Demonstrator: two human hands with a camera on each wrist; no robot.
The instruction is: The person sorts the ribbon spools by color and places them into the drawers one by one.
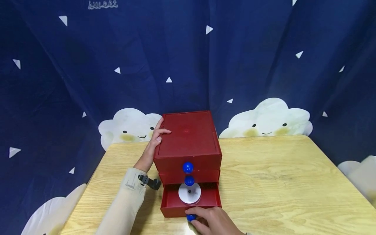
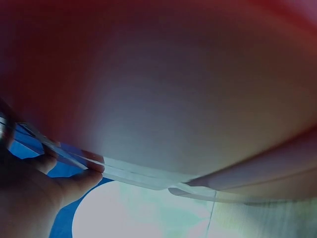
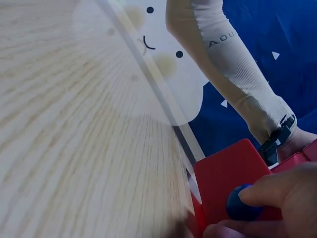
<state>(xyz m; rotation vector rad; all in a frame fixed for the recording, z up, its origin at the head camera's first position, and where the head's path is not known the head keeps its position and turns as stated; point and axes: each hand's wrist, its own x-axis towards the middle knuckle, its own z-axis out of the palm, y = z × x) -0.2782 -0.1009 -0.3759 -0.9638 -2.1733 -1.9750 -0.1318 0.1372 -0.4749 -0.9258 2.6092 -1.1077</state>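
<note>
A red box with stacked drawers [image 1: 188, 140] stands on the wooden table. Its bottom drawer [image 1: 174, 212] is pulled out, and a white round disc [image 1: 184, 196] with a small dark centre hole sits inside. The left hand [image 1: 153, 145] rests against the box's left side, with fingers reaching over the top edge. In the left wrist view, the box's blurred wall fills most of the picture. With thumb and fingers, the right hand [image 1: 215, 220] pinches the bottom drawer's blue knob [image 1: 191, 217]. The right wrist view shows this knob [image 3: 237, 202] from close up.
Two more blue knobs sit on the upper drawers, the top knob [image 1: 188, 167] above the middle knob [image 1: 189, 180]. Both upper drawers are closed. Behind the table [image 1: 279, 182] hangs a dark blue curtain [image 1: 176, 49] with white clouds and triangles. A black strap [image 1: 149, 181] circles the left wrist.
</note>
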